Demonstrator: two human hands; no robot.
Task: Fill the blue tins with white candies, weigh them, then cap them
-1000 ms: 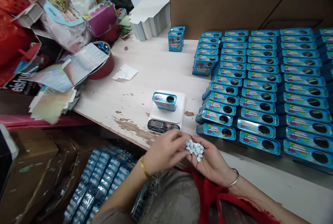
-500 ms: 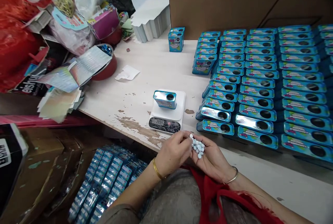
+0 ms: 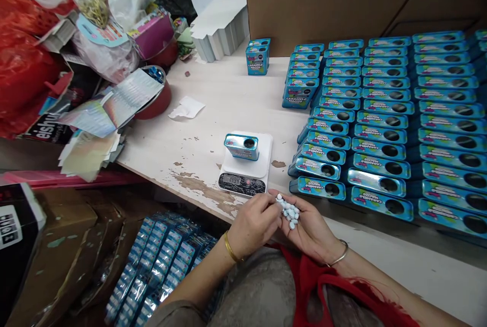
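Pale blue, small rounded candies (image 3: 292, 213) lie heaped in the cupped, half-open right hand (image 3: 310, 235). The left hand (image 3: 254, 223) has bent fingers against them; whether it pinches one, I cannot tell. A blue tin (image 3: 241, 147), contents unseen, stands on the white scale (image 3: 262, 159)

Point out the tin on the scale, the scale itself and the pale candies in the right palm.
Tin (image 3: 238, 142): head view, on its shiny top, beside the hole.
Scale (image 3: 262, 157): head view, on its white platform.
Candies (image 3: 291, 212): head view, mid-pile.
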